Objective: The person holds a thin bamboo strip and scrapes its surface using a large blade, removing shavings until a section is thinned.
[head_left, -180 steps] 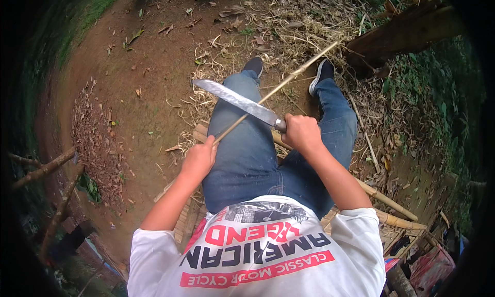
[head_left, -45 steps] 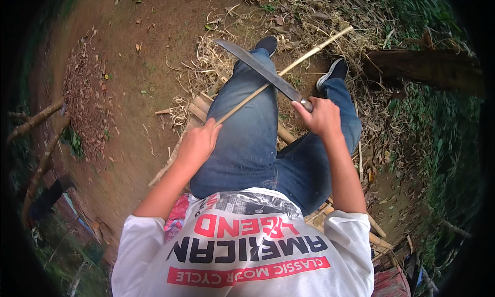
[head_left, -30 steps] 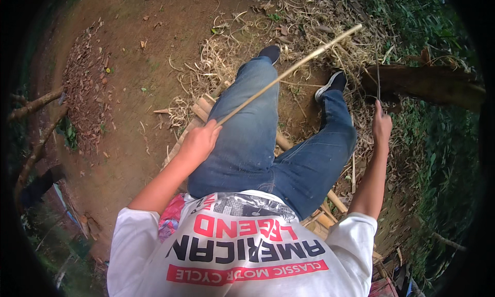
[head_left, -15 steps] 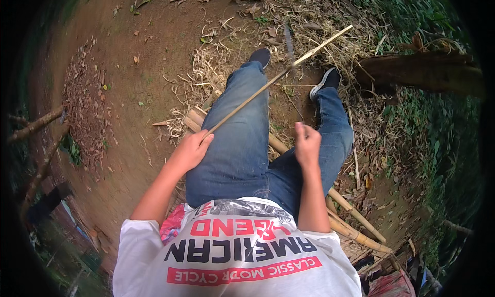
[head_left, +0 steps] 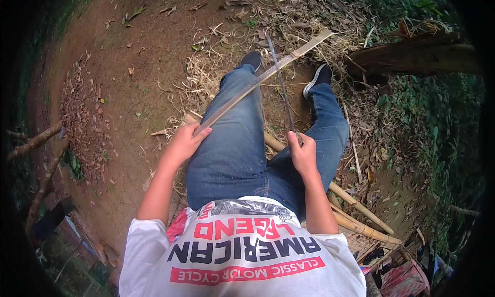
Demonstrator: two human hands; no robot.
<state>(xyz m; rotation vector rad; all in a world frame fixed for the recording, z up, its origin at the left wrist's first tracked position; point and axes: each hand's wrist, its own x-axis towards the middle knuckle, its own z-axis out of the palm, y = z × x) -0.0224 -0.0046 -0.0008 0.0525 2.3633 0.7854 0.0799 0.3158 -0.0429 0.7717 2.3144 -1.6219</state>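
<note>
While the left grip point(head_left: 185, 142) is wrapped round the strip point(head_left: 245, 92), which slants over the left leg point(head_left: 232, 152) toward two o'clock, the right grip point(head_left: 303, 151) is closed on the knife point(head_left: 283, 90), its blade crossing the strip toward twelve, contact unclear.

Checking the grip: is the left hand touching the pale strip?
Touching: the head view shows the left hand gripping the pale strip by its near end.

Bare brown earth point(head_left: 136, 95); dry leaves point(head_left: 80, 126); a dark log point(head_left: 412, 57); green foliage point(head_left: 448, 137) at right; soft daylight.
</note>
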